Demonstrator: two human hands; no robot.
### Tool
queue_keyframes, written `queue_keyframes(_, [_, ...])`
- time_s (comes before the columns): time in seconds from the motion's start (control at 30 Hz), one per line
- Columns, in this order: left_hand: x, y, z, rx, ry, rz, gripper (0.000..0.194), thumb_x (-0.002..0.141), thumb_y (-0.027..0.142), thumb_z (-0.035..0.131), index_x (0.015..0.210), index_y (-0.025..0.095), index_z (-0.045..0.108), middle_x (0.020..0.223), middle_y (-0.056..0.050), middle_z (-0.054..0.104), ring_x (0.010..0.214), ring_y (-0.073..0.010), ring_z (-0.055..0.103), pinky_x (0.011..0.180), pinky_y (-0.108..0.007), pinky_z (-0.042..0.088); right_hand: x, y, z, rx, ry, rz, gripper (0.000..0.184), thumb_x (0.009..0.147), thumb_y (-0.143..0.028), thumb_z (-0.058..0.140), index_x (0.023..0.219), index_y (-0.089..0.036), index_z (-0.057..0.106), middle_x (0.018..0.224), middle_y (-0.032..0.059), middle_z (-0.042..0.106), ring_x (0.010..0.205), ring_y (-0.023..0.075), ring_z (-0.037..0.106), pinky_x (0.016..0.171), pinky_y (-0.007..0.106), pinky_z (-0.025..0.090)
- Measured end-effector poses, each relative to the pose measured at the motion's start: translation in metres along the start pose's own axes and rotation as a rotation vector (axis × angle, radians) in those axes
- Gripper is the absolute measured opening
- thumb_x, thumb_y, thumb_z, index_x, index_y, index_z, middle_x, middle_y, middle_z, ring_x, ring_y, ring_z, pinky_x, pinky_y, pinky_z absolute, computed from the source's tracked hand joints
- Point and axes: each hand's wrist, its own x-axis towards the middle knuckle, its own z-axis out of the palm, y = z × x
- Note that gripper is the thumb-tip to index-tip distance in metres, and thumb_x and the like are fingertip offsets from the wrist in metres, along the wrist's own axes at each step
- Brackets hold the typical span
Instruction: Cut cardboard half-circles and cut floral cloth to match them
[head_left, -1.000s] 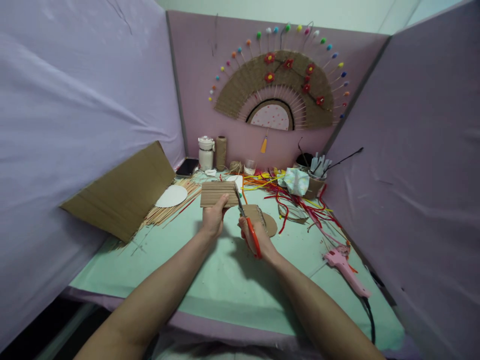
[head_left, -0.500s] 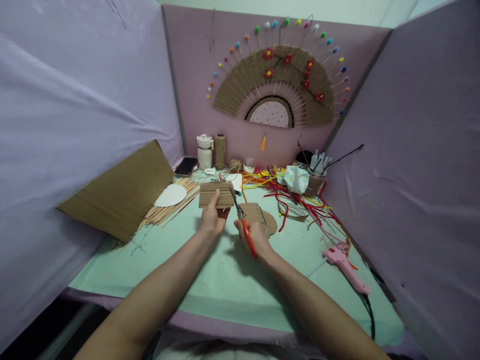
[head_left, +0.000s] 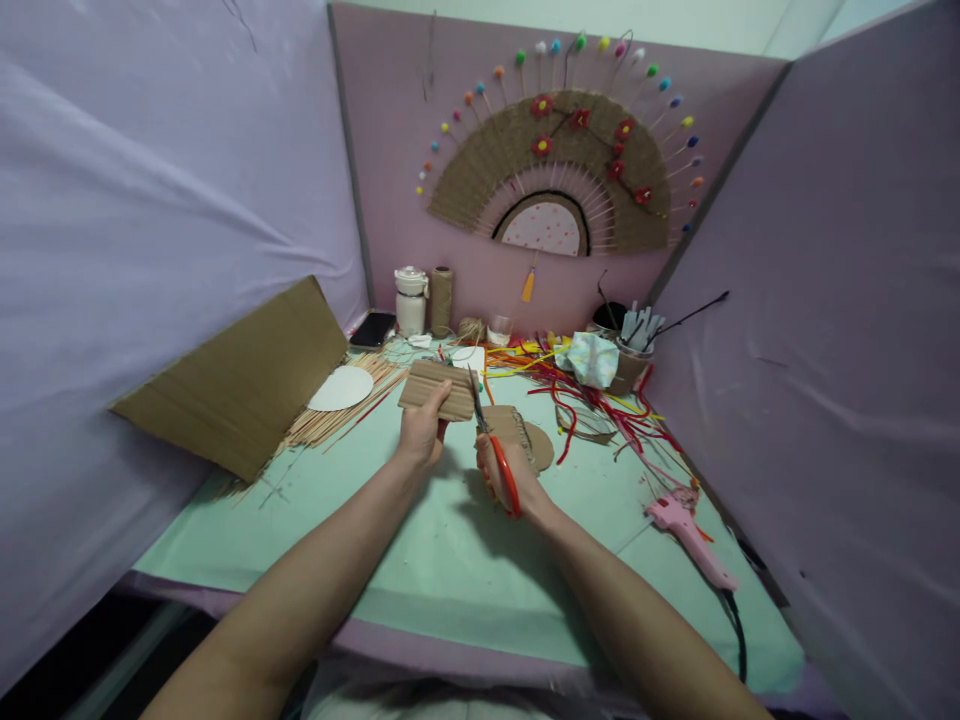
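Note:
My left hand (head_left: 424, 428) grips a small piece of corrugated cardboard (head_left: 424, 385), thumb on top, held tilted above the table. In my right hand (head_left: 517, 475) is a pair of scissors (head_left: 504, 468) with orange handles, its blades pointing up and away along the cardboard's right edge. Whether the blades are cutting into the edge I cannot tell. Beneath and beyond the scissors, a cut cardboard shape (head_left: 538, 445) with a rounded end and a torn ridged strip lies on the green tabletop.
A pink glue gun (head_left: 694, 540) with its cord lies at right. Bamboo sticks (head_left: 330, 420), a white paper oval (head_left: 341, 388) and a large cardboard sheet (head_left: 240, 380) are at left. Pipe cleaners (head_left: 600, 400), a white jar (head_left: 410, 302) and a phone (head_left: 373, 330) lie toward the back.
The cardboard piece in my left hand has tilted, its right side turning down toward me. The scissors have shifted slightly right.

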Motion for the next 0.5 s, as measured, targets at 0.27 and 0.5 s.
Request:
queue_keyframes(0.27, [0.001,0.001,0.000,0.025,-0.001,0.024,0.034,0.060,0.018,0.081,0.091,0.019,0.066,0.082,-0.001,0.070,0.074,-0.0154,0.067,0.068,-0.026,0.054,0.002,-0.002,-0.006,-0.106,-0.001,0.034,0.052,0.086,-0.060,0.043,0.052,-0.021,0.042,0.051,-0.0007,0.046,0.049,0.0130,0.040,0.049,0.026,0.027])
queue_keyframes(0.5, [0.003,0.003,0.000,0.031,0.034,0.001,0.030,0.063,0.015,0.079,0.090,0.019,0.067,0.085,-0.002,0.071,0.079,-0.0164,0.068,0.071,-0.027,0.056,0.006,0.005,-0.008,-0.136,0.022,0.035,0.054,0.083,-0.062,0.048,0.048,-0.021,0.044,0.050,0.0007,0.048,0.048,0.0136,0.042,0.048,0.027,0.030])
